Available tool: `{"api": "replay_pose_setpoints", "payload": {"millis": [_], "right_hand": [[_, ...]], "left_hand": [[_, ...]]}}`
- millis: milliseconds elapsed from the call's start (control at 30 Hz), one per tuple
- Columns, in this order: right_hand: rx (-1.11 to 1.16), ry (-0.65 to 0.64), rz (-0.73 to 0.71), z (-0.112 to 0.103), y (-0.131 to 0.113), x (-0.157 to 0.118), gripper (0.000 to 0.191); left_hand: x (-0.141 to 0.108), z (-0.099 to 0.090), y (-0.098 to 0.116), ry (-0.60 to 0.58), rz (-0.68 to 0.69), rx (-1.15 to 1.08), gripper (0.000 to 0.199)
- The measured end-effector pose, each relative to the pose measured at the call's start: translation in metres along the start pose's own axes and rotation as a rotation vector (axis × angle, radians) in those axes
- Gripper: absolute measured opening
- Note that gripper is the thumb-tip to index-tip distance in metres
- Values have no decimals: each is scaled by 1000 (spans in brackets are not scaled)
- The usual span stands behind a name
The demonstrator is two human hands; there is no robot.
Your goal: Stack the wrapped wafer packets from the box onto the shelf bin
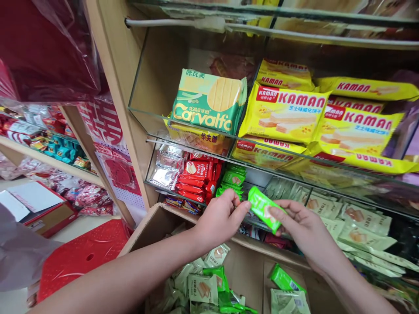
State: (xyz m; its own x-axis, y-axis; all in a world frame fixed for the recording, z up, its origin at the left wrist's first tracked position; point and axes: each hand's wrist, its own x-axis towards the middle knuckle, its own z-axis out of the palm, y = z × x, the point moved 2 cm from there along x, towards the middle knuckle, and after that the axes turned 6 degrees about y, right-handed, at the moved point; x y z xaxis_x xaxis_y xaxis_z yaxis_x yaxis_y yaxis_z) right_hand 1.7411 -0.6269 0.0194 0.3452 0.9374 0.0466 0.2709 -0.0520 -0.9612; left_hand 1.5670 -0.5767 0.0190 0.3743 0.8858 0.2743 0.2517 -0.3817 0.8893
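My right hand [303, 222] grips a small bright green snack packet [263, 209] between thumb and fingers, holding it in front of the shelf. My left hand [225, 216] is closed, its thumb tip at the packet's left edge; whether it pinches anything is hidden. Behind the left hand, a stack of similar green packets [234, 176] stands in a shelf compartment. Below both hands is an open cardboard box [244, 266]. Inside lie pale green wafer packets [203, 288] and several loose green packets [288, 279].
Red packets [198, 174] and silver packets [166, 165] fill the compartment at left. Pale packets [366, 222] lie at right. A glass shelf edge [278, 155] runs above, below yellow wafer packs [284, 111] and a green waffle pack [209, 100]. A red stool [88, 250] stands lower left.
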Motion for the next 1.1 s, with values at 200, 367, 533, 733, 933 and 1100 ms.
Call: {"api": "replay_pose_setpoints", "payload": {"millis": [200, 367, 533, 733, 933, 1100], "right_hand": [[-500, 40, -356, 30, -5, 76, 23], [-753, 62, -486, 62, -9, 98, 14], [-947, 118, -550, 72, -6, 91, 17], [-1035, 129, -562, 73, -3, 95, 31], [-1110, 126, -619, 74, -3, 92, 29], [-1131, 150, -639, 64, -12, 88, 37]], "left_hand": [[-7, 0, 4, -169, 110, 267, 17], [-9, -1, 4, -159, 151, 313, 13], [-10, 0, 3, -180, 159, 337, 13], [-8, 0, 4, -199, 182, 331, 11], [-8, 0, 4, -195, 195, 326, 12], [-5, 1, 7, -190, 196, 279, 13]]}}
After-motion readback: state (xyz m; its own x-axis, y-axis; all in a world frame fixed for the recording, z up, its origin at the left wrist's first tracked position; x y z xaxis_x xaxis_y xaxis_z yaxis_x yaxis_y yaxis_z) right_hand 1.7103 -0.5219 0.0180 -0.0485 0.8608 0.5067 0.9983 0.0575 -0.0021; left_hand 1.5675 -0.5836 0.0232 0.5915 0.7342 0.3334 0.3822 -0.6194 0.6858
